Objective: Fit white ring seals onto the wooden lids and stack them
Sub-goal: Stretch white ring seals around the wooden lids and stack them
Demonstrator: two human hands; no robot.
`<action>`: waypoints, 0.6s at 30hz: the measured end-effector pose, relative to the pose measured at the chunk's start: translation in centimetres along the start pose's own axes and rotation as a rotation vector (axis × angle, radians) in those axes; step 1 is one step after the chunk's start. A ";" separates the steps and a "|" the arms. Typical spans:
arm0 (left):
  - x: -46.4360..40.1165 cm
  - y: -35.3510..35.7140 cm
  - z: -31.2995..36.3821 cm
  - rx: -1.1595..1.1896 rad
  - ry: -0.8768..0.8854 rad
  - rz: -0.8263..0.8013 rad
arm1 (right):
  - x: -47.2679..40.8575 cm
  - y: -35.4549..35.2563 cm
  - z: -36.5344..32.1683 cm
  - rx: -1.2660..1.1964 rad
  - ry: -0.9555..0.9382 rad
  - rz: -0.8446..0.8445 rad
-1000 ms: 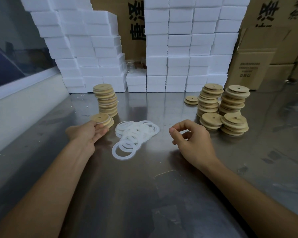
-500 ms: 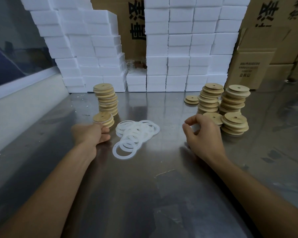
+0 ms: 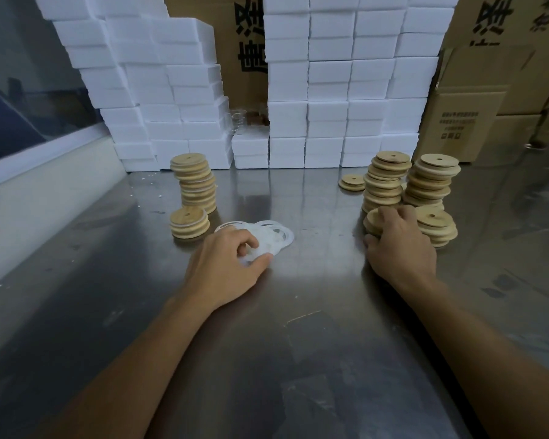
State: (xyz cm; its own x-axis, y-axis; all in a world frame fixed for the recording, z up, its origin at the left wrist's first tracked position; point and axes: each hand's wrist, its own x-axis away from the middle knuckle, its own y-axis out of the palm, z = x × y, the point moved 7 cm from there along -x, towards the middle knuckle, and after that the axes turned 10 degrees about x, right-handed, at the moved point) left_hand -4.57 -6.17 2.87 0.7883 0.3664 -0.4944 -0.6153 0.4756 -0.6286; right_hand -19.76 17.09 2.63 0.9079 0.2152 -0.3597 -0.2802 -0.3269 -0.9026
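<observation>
Tall stack on the left [image 3: 194, 182]: wooden lids piled high, leaning a little, near the white boxes [image 3: 171, 90].
Short stack [image 3: 189, 222]: a few lids in front of the tall one, with a thin white edge showing, so likely done already.
Left hand [image 3: 227, 266]: on the near edge of the ring pile, fingers curled, thumb and fingers pinching one ring.
Ring pile [image 3: 267, 237]: flat white rings [image 3: 276, 231] lying over each other on the metal table [image 3: 267, 359], between the two hands.
How the rings feel: likely thin, light, bendy and a bit slippery. Hard to pick just one. Best pinched at the rim and peeled off the top.
Right hand [image 3: 400, 245]: fingers curled over the top lid [image 3: 373, 218] of a low stack, thumb at its side, gripping it.
How the lids feel: likely stiff, light and smooth. Best held by the round edge.
Stacks on the right [image 3: 425, 185]: several piles of bare lids, close together and wobbly. Easy to knock over.
Lone lids [image 3: 351, 182]: a small low pile just left of those stacks.
</observation>
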 end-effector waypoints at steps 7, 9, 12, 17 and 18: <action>-0.1 -0.3 -0.6 -0.131 -0.075 -0.095 | 0.0 -0.1 0.2 -0.050 0.010 0.004; -0.2 -0.5 -0.8 -0.175 -0.125 -0.167 | 0.0 -0.3 0.2 -0.067 -0.003 0.028; -0.3 -0.7 -0.6 -0.170 -0.164 -0.241 | 0.0 -0.6 0.2 -0.115 -0.008 0.079; 0.0 -1.3 -0.5 -0.213 -0.256 -0.318 | 0.3 -2.4 -0.1 -0.271 -0.083 0.284; 0.1 -1.4 -0.5 -0.214 -0.274 -0.321 | 0.5 -3.1 -0.5 -0.339 -0.124 0.345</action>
State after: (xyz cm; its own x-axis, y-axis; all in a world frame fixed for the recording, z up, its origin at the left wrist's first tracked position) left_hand -3.68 -7.20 3.38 0.8933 0.4391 -0.0964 -0.3050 0.4346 -0.8474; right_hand -18.32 17.78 5.37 0.7303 0.1425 -0.6680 -0.4224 -0.6744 -0.6057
